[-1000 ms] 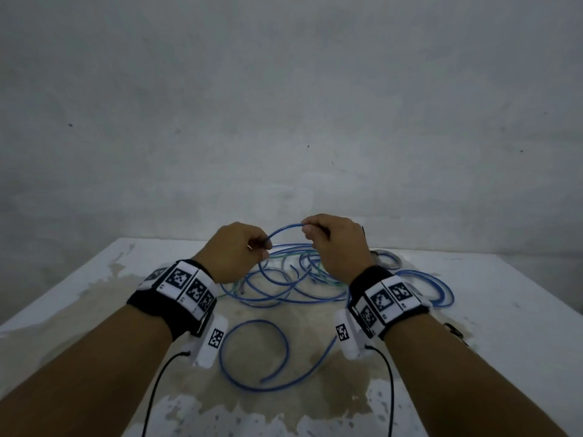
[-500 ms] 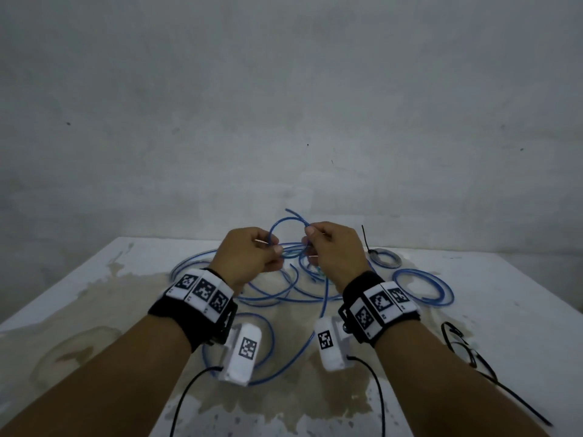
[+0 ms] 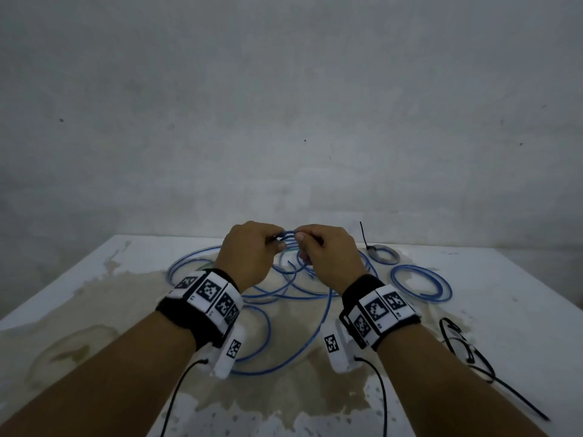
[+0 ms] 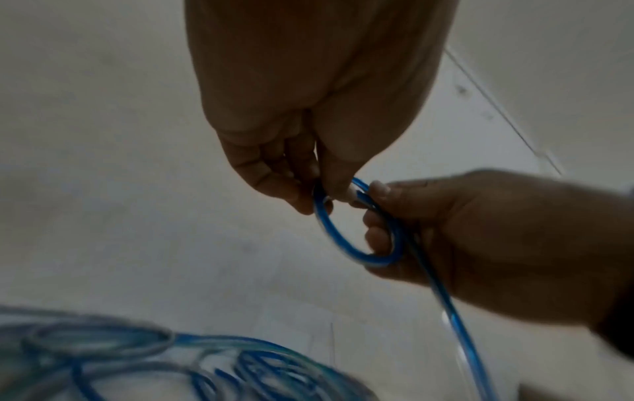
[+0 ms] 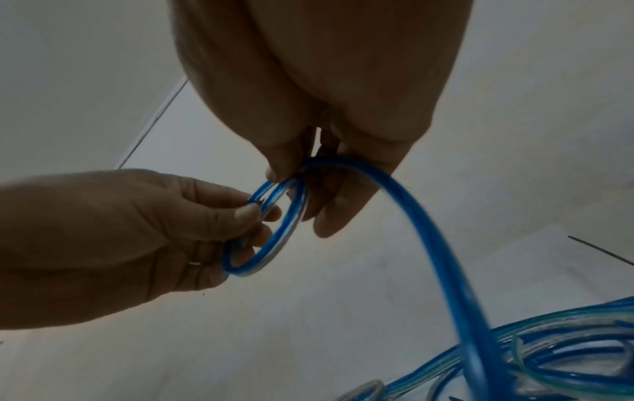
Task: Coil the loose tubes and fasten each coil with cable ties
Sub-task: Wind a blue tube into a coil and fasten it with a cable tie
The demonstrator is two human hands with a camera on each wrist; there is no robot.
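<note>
So we pinch a small first loop of blue tube (image 5: 274, 225) in both left hand (image 3: 249, 257) and right hand (image 3: 328, 257); two coils (image 3: 421, 282) lie finished, much tubing remains loose.

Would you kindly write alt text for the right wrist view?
The right hand and left hand pinch a small blue tube loop between them. The tube's tail curves down to blurred loose tubes on a pale table.

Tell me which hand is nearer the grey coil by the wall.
Right. The right hand is just beside the grey coil, while the left hand sits farther away; both pinch the blue tube.
</note>
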